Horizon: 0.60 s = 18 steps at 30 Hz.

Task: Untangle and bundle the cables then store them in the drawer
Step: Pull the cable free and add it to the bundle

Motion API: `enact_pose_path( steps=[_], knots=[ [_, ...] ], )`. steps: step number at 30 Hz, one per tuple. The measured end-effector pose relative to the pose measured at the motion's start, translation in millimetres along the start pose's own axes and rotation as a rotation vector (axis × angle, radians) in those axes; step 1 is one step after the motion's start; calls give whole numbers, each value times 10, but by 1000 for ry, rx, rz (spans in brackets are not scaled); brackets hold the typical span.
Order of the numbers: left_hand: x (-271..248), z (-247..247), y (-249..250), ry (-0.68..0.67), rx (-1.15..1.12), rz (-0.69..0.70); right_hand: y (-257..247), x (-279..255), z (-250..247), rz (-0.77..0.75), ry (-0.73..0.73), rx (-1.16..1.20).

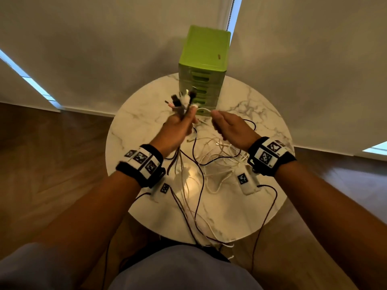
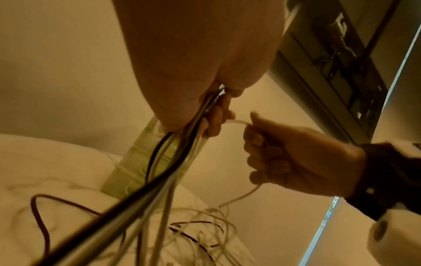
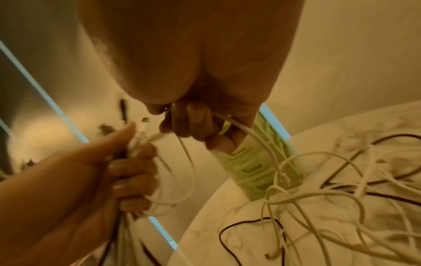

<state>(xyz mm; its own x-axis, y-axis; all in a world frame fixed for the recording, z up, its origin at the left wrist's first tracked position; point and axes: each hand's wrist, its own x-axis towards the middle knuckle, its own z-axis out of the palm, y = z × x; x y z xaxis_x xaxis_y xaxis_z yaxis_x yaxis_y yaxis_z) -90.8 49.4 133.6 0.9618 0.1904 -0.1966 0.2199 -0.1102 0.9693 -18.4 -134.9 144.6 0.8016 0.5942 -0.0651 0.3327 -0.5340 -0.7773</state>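
1. My left hand (image 1: 178,130) is raised above the table (image 1: 134,124), fingers wrapped round a bunch of black and white cables (image 1: 182,105); their plug ends fan out above the fist, the cords hanging below it to the table.
2. My right hand (image 1: 230,128) is level with the left and just beside it, fingers curled round a single white cable (image 3: 255,136) that runs across the gap towards the left fist.
3. The loose cables (image 1: 217,164), still tangled, lie on the marble-patterned round table beneath both hands; several strands trail over its near edge.
4. The green drawer unit (image 1: 202,68) stands at the far edge of the table, behind the hands. I see no drawer pulled out.
5. Wrist bands with printed markers (image 1: 142,160) sit on both forearms.
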Motion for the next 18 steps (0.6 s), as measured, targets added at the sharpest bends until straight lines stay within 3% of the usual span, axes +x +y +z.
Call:
enact_pose_path(
  steps=[5,9,13,15,18],
  knots=[
    [30,184,90,-25,-178,-53,-158,-150,101,-122,-210,9],
    [134,140,117,79,-167,45,10,-280,107,-31,-186,60],
    [243,-54,207,275,-274,108,459,-460,71,107,-246,-222],
    [236,-105,219,276,-243,136,664,-554,70,201,-187,-272],
    [99,38,173,157,-72,147,795,-568,84,169,-5,-507]
  ],
)
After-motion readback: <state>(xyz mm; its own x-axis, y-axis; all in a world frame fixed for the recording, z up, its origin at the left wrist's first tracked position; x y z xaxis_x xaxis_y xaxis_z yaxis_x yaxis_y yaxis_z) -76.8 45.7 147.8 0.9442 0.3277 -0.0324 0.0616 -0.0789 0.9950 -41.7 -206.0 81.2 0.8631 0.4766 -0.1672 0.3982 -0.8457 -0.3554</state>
